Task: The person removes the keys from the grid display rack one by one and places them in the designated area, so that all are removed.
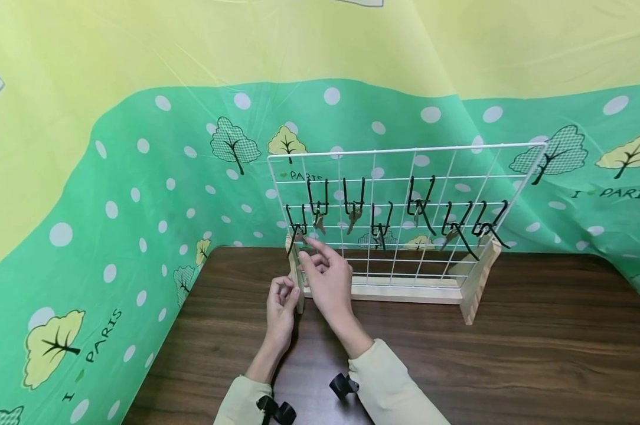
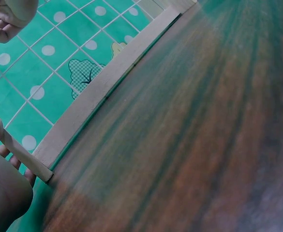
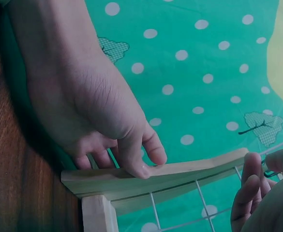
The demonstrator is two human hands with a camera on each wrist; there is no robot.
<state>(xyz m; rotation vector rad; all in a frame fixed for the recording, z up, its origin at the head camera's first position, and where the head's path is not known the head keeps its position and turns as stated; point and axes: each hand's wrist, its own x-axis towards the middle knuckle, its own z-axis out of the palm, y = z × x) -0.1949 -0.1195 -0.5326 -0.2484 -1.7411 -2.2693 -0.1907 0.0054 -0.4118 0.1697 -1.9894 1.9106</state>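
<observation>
A white wire grid rack (image 1: 373,152) stands on the table in a light wooden base (image 1: 405,293). My left hand (image 1: 281,304) holds the rack's left wooden side piece (image 3: 194,169), thumb and forefinger at its edge, the other fingers partly hidden behind it. My right hand (image 1: 330,283) is raised before the rack's left end, forefinger extended, thumb apart from it. Its fingertips are close to a small key (image 1: 300,234) on the leftmost black hook (image 1: 296,218); whether they touch is unclear. Several more black hooks (image 1: 354,195) hang on the grid, with keys such as one key (image 1: 354,217).
Dark wood-grain table (image 1: 554,336) extends around the rack. A green and yellow printed cloth (image 1: 155,177) rises behind and to the left. The rack's right wooden side piece (image 1: 480,283) stands at the far end. Black wrist devices (image 1: 343,385) sit at both sleeves.
</observation>
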